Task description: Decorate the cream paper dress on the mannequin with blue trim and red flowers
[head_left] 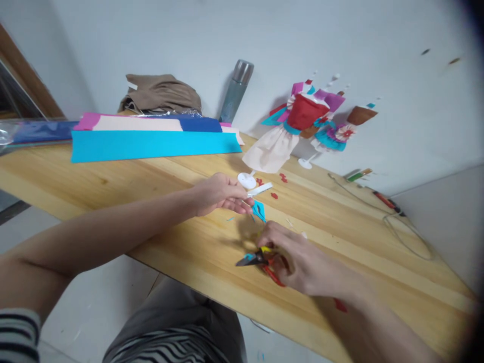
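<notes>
left hand (pixel 224 195) pinching our white strip (pixel 261 189) at its 3 o'clock, right hand (pixel 293 258) curled round our scissors (pixel 257 258), blades toward 9, blue paper (pixel 261 212) at right hand's 11, can't tell if we're gripping it

Looks to be serving as a small craft corner; can't tell home or studio. Wooden table (pixel 378 267) is running along a plain pale wall (pixel 287 35), over a pale floor (pixel 113 292). Craft signs: coloured sheets (pixel 157 145) are lying toward the back, little dress figures (pixel 308 113) are standing on white bases, red scraps (pixel 283 178) are littering the wood, scissors (pixel 260 257) are sitting in the right hand (pixel 298 257). Homely bits: a flask (pixel 236 91) is standing by the wall, brown cloth (pixel 162 93) is lying bunched beside it.
</notes>
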The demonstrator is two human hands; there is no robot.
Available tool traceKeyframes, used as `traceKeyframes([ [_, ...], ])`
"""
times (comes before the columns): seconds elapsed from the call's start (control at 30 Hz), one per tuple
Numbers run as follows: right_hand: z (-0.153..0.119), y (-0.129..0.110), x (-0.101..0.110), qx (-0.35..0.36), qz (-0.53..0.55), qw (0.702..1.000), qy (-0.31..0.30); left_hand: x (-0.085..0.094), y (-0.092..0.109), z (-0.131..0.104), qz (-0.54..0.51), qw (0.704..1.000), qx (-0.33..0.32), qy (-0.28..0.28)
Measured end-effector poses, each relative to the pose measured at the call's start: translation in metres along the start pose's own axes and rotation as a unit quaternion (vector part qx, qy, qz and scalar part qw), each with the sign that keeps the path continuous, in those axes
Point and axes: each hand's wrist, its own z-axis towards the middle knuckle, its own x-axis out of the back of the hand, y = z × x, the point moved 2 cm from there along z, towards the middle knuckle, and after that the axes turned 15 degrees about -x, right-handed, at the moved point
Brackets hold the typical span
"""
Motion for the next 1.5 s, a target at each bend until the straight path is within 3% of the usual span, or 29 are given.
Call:
traceKeyframes([
  [0.07, -0.002, 0.008, -0.003, -0.010, 0.183, 0.983, 0.001, 0.000, 0.000, -0.001, -0.001, 1.000, -0.003, 0.003],
  [0.2, 0.005, 0.020, -0.014, 0.012, 0.491, 0.870, -0.048, 0.001, 0.000, -0.001, 0.000, 1.000, -0.004, -0.015],
  [0.3, 0.011, 0.016, -0.019, 0.043, 0.592, 0.801, -0.074, 0.001, -0.001, 0.000, 0.004, 1.000, -0.002, -0.030],
  [0.4, 0.010, 0.007, -0.021, 0.005, 0.625, 0.772, -0.113, 0.000, -0.001, 0.001, 0.011, 1.000, 0.000, -0.020],
  [0.6, -0.002, -0.003, -0.015, -0.022, 0.608, 0.775, -0.172, -0.003, 0.001, 0.002, 0.031, 0.999, -0.001, 0.011],
  [0.77, -0.002, 0.001, -0.014, -0.033, 0.603, 0.785, -0.141, -0.003, 0.002, 0.001, 0.021, 1.000, -0.013, 0.007],
  [1.0, 0.001, 0.002, -0.016, -0.064, 0.598, 0.782, -0.162, -0.007, -0.001, -0.001, 0.033, 0.999, -0.010, -0.018],
  [1.2, 0.010, -0.008, -0.020, -0.029, 0.604, 0.785, -0.137, -0.015, -0.003, -0.006, 0.072, 0.997, -0.015, -0.029],
  [1.37, 0.011, -0.012, -0.021, -0.043, 0.592, 0.798, -0.106, -0.019, -0.003, -0.009, 0.089, 0.994, -0.038, -0.048],
  [1.5, 0.009, -0.012, -0.021, -0.039, 0.603, 0.790, -0.105, -0.021, -0.001, -0.010, 0.100, 0.993, -0.054, -0.044],
])
